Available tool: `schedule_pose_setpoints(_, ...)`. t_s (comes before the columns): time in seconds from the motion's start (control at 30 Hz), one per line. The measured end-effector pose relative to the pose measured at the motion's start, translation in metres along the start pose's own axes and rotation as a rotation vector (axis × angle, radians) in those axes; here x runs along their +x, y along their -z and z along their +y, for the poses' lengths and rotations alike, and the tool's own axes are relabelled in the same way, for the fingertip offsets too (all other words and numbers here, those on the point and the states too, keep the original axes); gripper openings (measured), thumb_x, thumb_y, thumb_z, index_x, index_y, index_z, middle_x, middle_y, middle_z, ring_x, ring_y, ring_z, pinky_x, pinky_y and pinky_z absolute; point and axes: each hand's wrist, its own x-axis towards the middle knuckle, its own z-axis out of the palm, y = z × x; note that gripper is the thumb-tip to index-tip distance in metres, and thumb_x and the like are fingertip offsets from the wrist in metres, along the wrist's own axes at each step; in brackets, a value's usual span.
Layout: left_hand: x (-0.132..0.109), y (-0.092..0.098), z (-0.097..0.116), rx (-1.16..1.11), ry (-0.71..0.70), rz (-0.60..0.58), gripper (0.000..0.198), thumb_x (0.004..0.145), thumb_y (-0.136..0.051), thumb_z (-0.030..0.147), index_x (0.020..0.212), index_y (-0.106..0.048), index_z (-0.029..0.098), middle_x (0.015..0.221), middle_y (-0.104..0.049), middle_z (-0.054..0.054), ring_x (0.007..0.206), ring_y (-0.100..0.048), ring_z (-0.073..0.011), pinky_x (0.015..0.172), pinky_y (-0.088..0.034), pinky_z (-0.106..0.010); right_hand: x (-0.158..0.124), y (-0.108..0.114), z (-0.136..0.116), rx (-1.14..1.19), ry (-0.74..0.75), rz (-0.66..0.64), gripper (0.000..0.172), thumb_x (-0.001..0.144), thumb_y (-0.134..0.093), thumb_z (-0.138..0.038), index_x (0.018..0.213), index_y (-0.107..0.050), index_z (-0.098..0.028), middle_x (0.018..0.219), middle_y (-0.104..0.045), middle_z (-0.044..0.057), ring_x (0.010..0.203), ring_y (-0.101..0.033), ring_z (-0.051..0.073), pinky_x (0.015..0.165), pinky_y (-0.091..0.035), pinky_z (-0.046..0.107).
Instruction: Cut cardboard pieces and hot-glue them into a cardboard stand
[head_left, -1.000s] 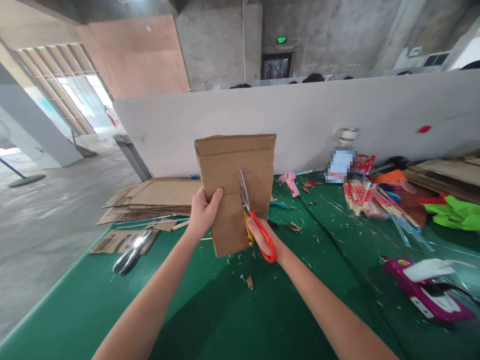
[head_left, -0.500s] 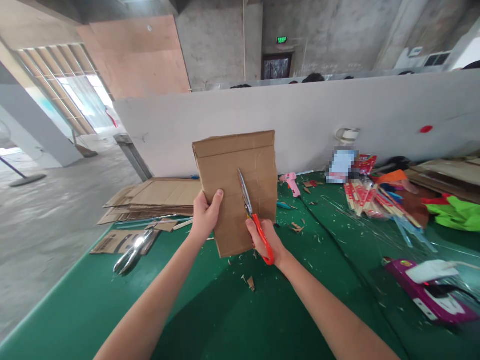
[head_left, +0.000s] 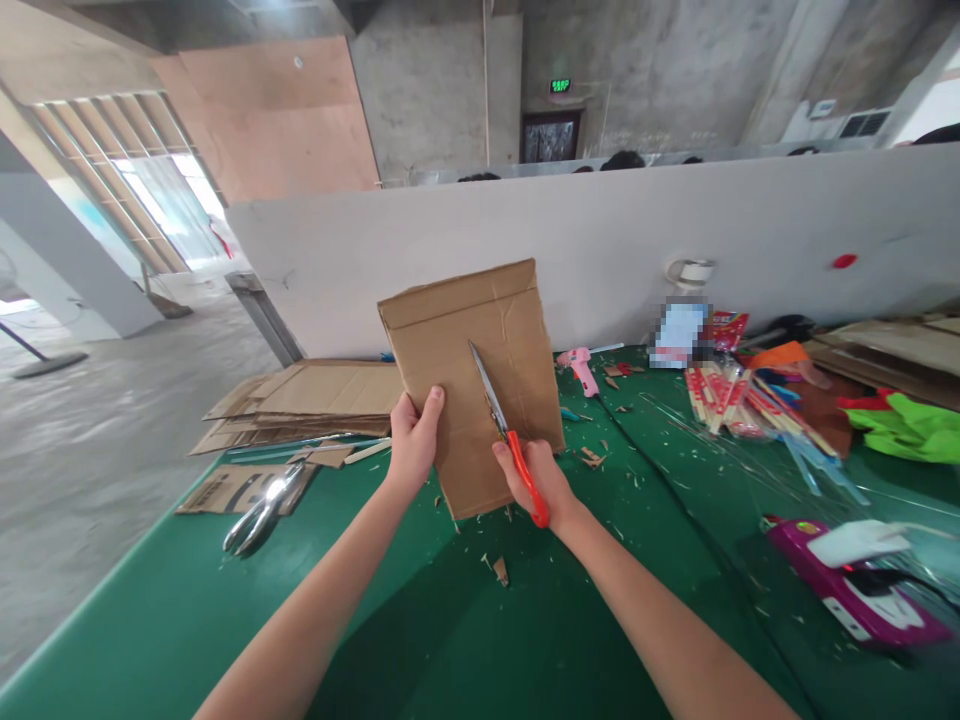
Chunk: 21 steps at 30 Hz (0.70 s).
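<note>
Above the green counter (head_left: 187, 600), the left hand (head_left: 415, 438) pinches the cardboard (head_left: 450, 345) along its left edge — likely to steady it and leave its face free for the scissors (head_left: 491, 398) — which the right hand (head_left: 546, 478) grips, slanting up across the front.

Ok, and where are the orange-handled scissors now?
In the head view, the scissors are just right of centre, in the right hand, pointing up and left in front of the cardboard that the left hand holds.
</note>
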Motion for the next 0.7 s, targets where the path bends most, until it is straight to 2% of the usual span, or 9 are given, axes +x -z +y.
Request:
schedule_pose_setpoints(0.1,0.004,0.003,0.001,-0.029,0.051,-0.049,0.036,0.071,-0.07,0.047,0.086,-0.063,0.014,0.084,-0.07,-0.005,0.077,-0.063,-0.0175,0.068,-0.049,-0.026,0.0,0.001,0.002,-0.014,-0.001,-0.001,0.047,0.094,-0.034,-0.045,0.053,-0.034,-0.022,0.048,-0.043,0.0,0.045,-0.043,0.012,0.05,-0.026,0.025)
schedule_pose_setpoints(0.23,0.016,0.012,0.012,-0.1,0.081,-0.128,0.037,0.068,-0.074,0.044,0.089,-0.066,0.015,0.089,-0.072,-0.006,0.08,-0.065,-0.0189,0.07,-0.051,-0.027,-0.001,0.002,0.003,0.104,-0.003,-0.046,0.046,0.094,-0.033,-0.045,0.054,-0.032,-0.022,0.048,-0.041,-0.001,0.046,-0.043,0.011,0.049,-0.027,0.023)
schedule_pose_setpoints(0.37,0.029,0.019,0.027,-0.234,0.024,-0.007,0.038,0.066,-0.075,0.046,0.09,-0.064,0.019,0.091,-0.072,-0.004,0.082,-0.066,-0.019,0.074,-0.052,-0.029,-0.001,-0.001,0.002,0.111,0.059,-0.144,0.045,0.091,-0.038,-0.045,0.053,-0.032,-0.021,0.052,-0.039,-0.002,0.047,-0.04,0.01,0.049,-0.025,0.024)
schedule_pose_setpoints(0.47,0.033,0.021,0.032,-0.235,0.012,0.09,0.036,0.065,-0.076,0.044,0.086,-0.063,0.018,0.09,-0.072,-0.005,0.082,-0.066,-0.0186,0.077,-0.052,-0.03,-0.003,-0.005,0.002,0.132,0.078,-0.213,0.042,0.088,-0.043,-0.044,0.055,-0.032,-0.021,0.053,-0.038,-0.002,0.049,-0.039,0.01,0.05,-0.025,0.024)
schedule_pose_setpoints(0.7,0.029,0.018,0.036,-0.175,-0.109,0.156,0.032,0.069,-0.074,0.043,0.084,-0.063,0.017,0.089,-0.07,-0.004,0.08,-0.063,-0.0147,0.075,-0.05,-0.026,-0.004,-0.011,0.0,0.302,0.105,-0.203,0.03,0.089,-0.043,-0.043,0.07,-0.043,-0.02,0.07,-0.045,0.0,0.059,-0.046,0.012,0.056,-0.035,0.024)
